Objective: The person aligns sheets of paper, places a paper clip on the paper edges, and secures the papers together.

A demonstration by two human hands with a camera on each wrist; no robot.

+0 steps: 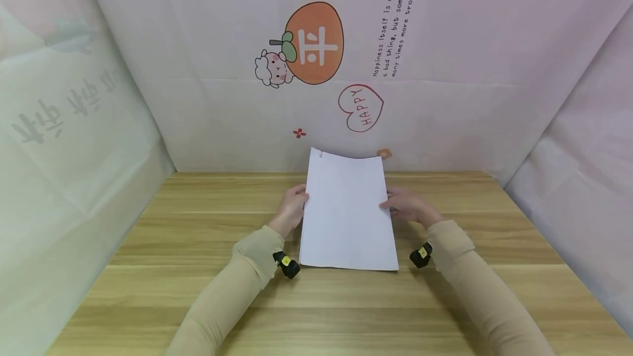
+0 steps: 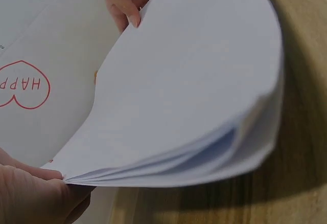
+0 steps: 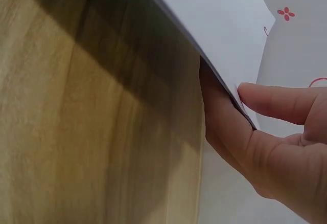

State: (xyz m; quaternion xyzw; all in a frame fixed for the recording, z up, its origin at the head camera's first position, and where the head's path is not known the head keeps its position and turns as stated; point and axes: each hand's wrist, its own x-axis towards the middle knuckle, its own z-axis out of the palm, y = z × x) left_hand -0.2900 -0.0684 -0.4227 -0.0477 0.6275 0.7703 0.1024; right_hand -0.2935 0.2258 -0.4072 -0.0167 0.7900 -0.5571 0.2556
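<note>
A stack of white paper sheets (image 1: pixel 346 213) is held up over the wooden table, blank side facing the head camera. A small paper clip (image 1: pixel 321 154) sits at its top left corner. My left hand (image 1: pixel 292 206) pinches the left edge, thumb on top and fingers beneath. On the opposite edge my right hand (image 1: pixel 407 205) grips the stack the same way; the right wrist view shows its thumb above and fingers under the sheets. Along the near side, in the left wrist view, the layered sheets (image 2: pixel 204 155) fan slightly apart.
The wooden table (image 1: pixel 198 290) spreads under both arms, with the stack's shadow on it. Behind its far edge hangs a printed white cloth (image 1: pixel 237 125) with an orange fruit and a red heart; pale cloth also closes both sides. A black camera is strapped on each wrist.
</note>
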